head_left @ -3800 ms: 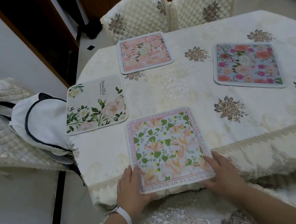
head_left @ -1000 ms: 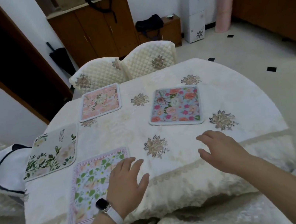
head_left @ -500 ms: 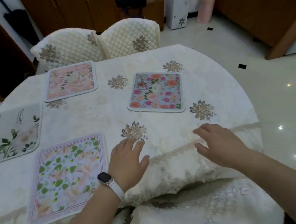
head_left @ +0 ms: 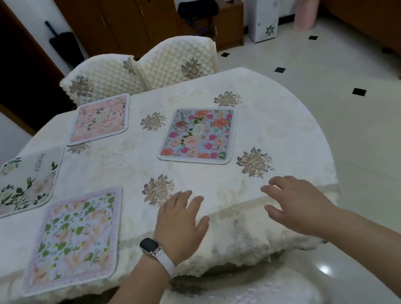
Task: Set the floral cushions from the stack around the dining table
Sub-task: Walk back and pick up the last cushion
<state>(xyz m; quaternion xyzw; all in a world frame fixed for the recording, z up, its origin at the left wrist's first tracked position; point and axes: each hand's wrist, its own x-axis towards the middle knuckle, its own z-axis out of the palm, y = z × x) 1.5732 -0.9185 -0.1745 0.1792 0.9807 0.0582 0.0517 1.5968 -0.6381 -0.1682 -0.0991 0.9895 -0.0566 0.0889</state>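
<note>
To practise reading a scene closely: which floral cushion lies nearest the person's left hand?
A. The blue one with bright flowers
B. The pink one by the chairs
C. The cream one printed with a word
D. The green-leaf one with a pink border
D: the green-leaf cushion lies just beside the left hand at the table's near edge; the others sit farther off.

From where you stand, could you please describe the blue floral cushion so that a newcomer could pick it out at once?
Start at the dining table with its cream embroidered cloth and look at its right half, beyond the right hand. The blue floral cushion lies flat there, apart from the other three on the left. It alone has a pale blue ground, crowded with bright pink and orange roses.
</note>
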